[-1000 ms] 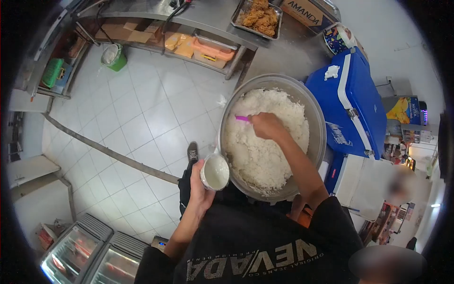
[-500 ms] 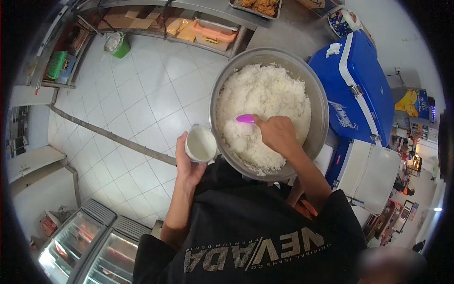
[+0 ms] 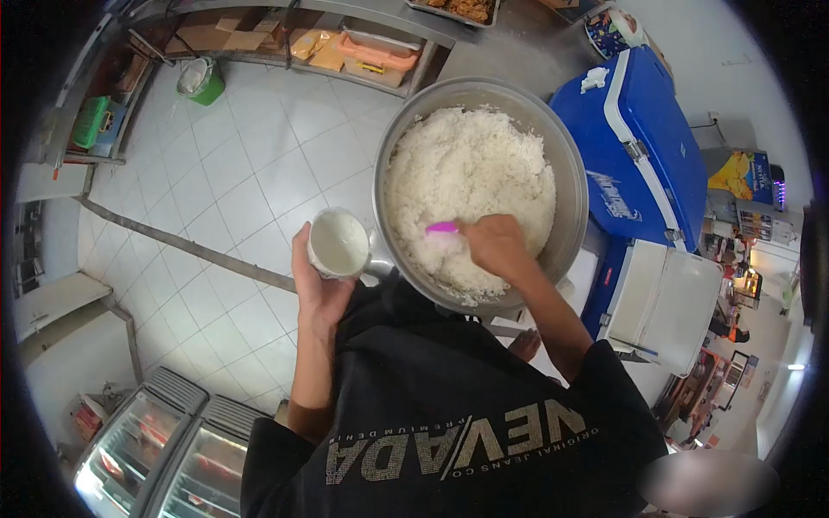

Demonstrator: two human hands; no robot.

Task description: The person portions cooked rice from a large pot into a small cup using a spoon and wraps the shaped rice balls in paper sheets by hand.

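A large metal pot [image 3: 572,186] full of cooked white rice [image 3: 471,164] stands in front of me. My right hand [image 3: 496,246] is closed around the handle end of a purple rice paddle [image 3: 442,228], whose blade is partly sunk in the rice near the pot's left side. My left hand [image 3: 318,293] is wrapped around a white cup [image 3: 338,243], held just left of the pot with its mouth tipped toward the camera. The inside of the cup looks white; I cannot tell whether rice lies in it.
A blue cooler [image 3: 635,147] stands right of the pot, with a white open lid [image 3: 661,306] below it. A tray of fried food [image 3: 462,9] sits on the metal counter beyond. A green bin [image 3: 203,85] stands on the tiled floor. Glass-topped freezers [image 3: 138,449] are at lower left.
The paddle has dipped lower into the rice, and more of its blade is covered. My left hand with the cup has shifted left, slightly away from the pot. The whole view has moved a little.
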